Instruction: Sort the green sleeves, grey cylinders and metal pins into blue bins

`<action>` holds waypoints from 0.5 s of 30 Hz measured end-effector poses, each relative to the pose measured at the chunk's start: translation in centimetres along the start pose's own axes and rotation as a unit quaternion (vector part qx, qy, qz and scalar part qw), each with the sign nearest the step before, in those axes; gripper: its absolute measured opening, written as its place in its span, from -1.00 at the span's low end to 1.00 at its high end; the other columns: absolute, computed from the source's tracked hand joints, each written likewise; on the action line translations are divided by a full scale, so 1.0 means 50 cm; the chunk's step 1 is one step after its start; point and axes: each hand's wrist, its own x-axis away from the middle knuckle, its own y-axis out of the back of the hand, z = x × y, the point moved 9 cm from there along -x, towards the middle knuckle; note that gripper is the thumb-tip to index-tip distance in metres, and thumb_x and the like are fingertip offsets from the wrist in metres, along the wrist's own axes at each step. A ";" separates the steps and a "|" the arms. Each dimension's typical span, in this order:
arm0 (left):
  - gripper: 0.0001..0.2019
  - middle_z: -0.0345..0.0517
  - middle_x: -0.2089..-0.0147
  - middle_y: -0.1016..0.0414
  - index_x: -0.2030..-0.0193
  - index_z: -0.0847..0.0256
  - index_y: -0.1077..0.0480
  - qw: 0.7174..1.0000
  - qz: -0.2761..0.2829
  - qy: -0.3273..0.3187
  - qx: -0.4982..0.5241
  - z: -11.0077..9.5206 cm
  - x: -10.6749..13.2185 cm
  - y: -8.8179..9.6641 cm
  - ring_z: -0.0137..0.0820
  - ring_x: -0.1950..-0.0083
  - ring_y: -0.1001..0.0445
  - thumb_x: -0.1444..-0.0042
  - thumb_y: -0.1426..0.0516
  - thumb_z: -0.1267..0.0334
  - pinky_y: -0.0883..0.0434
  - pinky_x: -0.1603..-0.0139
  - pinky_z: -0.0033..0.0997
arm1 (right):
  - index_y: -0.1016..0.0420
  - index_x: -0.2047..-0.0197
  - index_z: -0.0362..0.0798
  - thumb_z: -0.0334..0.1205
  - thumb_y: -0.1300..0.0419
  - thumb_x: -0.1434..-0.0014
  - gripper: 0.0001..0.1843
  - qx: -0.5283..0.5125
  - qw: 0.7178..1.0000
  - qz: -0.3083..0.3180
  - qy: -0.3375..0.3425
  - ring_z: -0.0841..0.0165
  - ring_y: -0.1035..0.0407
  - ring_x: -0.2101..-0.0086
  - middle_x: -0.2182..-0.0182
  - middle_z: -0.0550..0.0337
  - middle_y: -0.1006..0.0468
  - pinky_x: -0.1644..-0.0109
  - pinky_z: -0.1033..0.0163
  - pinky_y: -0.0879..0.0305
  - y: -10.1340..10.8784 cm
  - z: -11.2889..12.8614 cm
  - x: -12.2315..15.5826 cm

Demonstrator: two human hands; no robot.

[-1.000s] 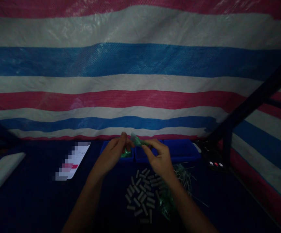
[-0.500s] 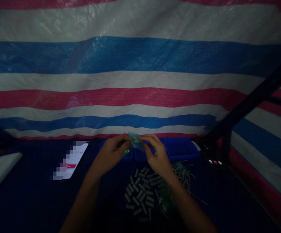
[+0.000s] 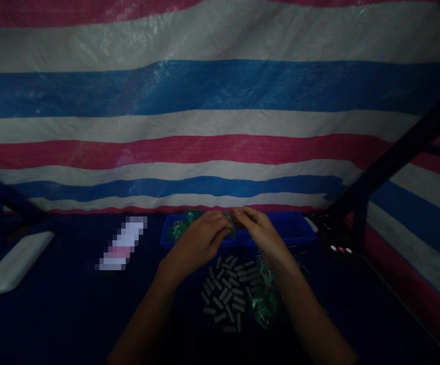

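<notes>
My left hand (image 3: pixel 207 234) has its fingers closed on a small clear-green plastic bag (image 3: pixel 230 225). My right hand (image 3: pixel 261 230) meets it from the other side, its fingers pinched at the bag's edge. The bag is mostly hidden by the fingers, and its contents cannot be made out. Both hands are over the front edge of a blue tray (image 3: pixel 294 228) with compartments. Green plastic bags (image 3: pixel 179 228) lie in the tray's left compartment. Below the hands lies a pile of short pale cylindrical pieces (image 3: pixel 225 294).
Right of the pile are a crumpled green bag (image 3: pixel 263 306) and thin metal pins (image 3: pixel 299 256), partly behind my right forearm. A blurred-out phone (image 3: pixel 123 244) and a white box-like object (image 3: pixel 16 263) lie left. A dark phone (image 3: pixel 339 243) is at right. Striped sheeting (image 3: pixel 220 149) hangs behind.
The bag, spread between both hands before, is now bunched and turned edge-on. My hands have drawn closer together, the left rolling over with its back upward. The view has shifted slightly.
</notes>
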 end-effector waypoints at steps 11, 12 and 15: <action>-0.87 -0.09 0.14 -0.41 0.24 0.20 -0.39 0.999 -0.033 0.018 0.030 0.001 -0.008 -0.012 -0.33 0.05 -0.33 -0.16 -0.03 0.28 -0.27 -0.03 -0.26 | -0.35 0.12 -0.02 -0.12 -0.29 0.10 -0.56 0.029 0.997 -0.039 0.054 0.32 -0.40 0.25 0.24 0.10 -0.47 0.19 0.17 -0.36 0.024 0.026 0.003; -0.84 -0.10 0.14 -0.42 0.25 0.20 -0.39 0.997 -0.036 0.040 0.057 0.008 -0.006 -0.009 -0.33 0.06 -0.35 -0.17 -0.01 0.24 -0.27 -0.03 -0.27 | -0.32 0.10 -0.02 -0.11 -0.30 0.12 -0.52 0.040 0.995 -0.054 0.075 0.32 -0.39 0.24 0.22 0.10 -0.45 0.18 0.16 -0.35 0.032 0.036 0.005; -0.67 -0.12 0.19 -0.47 0.22 0.21 -0.41 0.977 -0.059 0.132 0.158 0.040 0.003 0.001 -0.34 0.11 -0.40 -0.23 0.11 0.11 -0.31 0.03 -0.31 | -0.24 0.02 -0.03 -0.08 -0.33 0.19 -0.35 0.091 0.984 -0.075 0.131 0.30 -0.36 0.24 0.19 0.08 -0.40 0.14 0.12 -0.32 0.041 0.063 0.017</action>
